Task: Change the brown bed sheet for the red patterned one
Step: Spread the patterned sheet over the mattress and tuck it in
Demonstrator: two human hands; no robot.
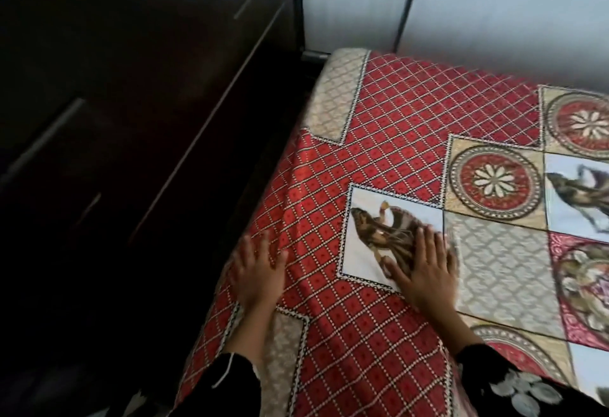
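**At the bed's left edge, two flat hands on the red sheet**

On the far left stands a dark cabinet (131, 87), close against the bed with only a shadowed gap between them. Just right of that gap, the left hand (258, 271) lies palm down at the bed's edge, fingers straight and spread, a little blurred. Under it the red patterned sheet (412, 113) covers all of the bed that is in view and hangs over the side. A few slack folds run from the edge toward the middle. Further right, the right hand (425, 268) presses flat, fingers spread, on a pale panel printed with a horse. The brown sheet is out of view. The likely trouble is a sideways push, which could drag the cloth toward the gap and leave the overhang uneven. It could also merely chase the folds along without flattening them.
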